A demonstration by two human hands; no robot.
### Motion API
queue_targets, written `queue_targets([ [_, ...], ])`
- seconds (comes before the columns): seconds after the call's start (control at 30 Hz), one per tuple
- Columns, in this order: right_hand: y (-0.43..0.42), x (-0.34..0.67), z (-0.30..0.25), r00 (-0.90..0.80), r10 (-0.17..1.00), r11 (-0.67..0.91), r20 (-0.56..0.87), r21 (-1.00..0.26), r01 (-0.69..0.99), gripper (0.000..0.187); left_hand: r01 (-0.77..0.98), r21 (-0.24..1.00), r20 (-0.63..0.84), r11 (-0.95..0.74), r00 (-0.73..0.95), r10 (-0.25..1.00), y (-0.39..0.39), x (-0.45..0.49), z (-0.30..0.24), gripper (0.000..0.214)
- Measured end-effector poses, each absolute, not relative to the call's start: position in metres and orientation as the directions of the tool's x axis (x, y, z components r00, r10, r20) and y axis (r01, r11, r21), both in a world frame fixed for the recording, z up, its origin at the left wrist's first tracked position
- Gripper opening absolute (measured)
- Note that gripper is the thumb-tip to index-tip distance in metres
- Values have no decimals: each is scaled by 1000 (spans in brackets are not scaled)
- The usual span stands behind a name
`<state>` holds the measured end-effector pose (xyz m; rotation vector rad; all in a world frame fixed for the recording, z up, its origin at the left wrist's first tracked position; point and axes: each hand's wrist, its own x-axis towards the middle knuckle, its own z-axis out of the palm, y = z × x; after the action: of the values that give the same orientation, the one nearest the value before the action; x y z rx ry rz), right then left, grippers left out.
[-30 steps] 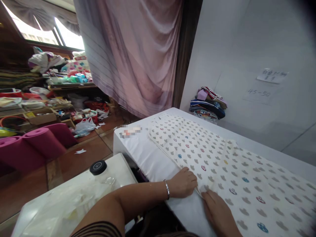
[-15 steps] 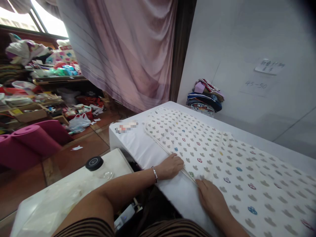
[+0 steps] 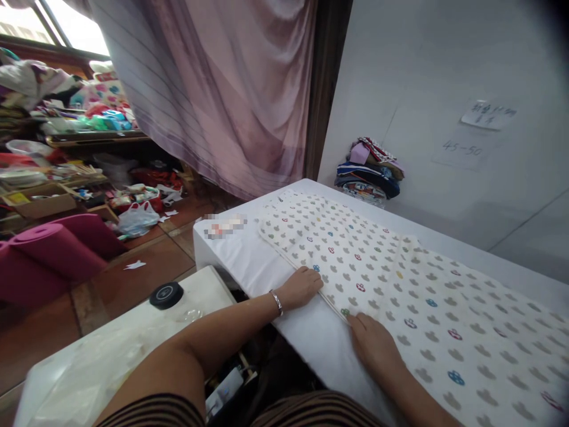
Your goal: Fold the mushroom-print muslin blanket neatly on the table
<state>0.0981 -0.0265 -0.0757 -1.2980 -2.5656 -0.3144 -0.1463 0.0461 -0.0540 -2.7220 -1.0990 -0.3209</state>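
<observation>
left hand [image 3: 303,286], fingers curled, grips the near edge of the patterned cloth [image 3: 382,273] on the white tabletop [image 3: 255,264]; right hand [image 3: 372,339] touches it, hold unclear.

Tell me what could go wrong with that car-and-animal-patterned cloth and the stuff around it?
The cloth might bunch up or go crooked if the left hand and right hand, both at its near edge, pull unevenly. The left forearm is over the white side table, so it could bump the black lid there. The uneven pile of folded fabrics by the wall might slide if knocked.
</observation>
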Motion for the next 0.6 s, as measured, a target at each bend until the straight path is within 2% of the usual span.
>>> queue_targets([
  [0.17,-25,89,-70,-560,763,563,323,93,821,26,699,-124,273,-705,707,653,54,-156,-55,11],
  [0.33,-24,86,-74,-596,736,608,322,73,791,27,660,-100,269,-745,739,618,56,-168,-54,13],
  [0.6,-20,82,-75,-574,770,573,277,95,814,28,809,-67,312,-584,572,758,80,-198,-53,13],
])
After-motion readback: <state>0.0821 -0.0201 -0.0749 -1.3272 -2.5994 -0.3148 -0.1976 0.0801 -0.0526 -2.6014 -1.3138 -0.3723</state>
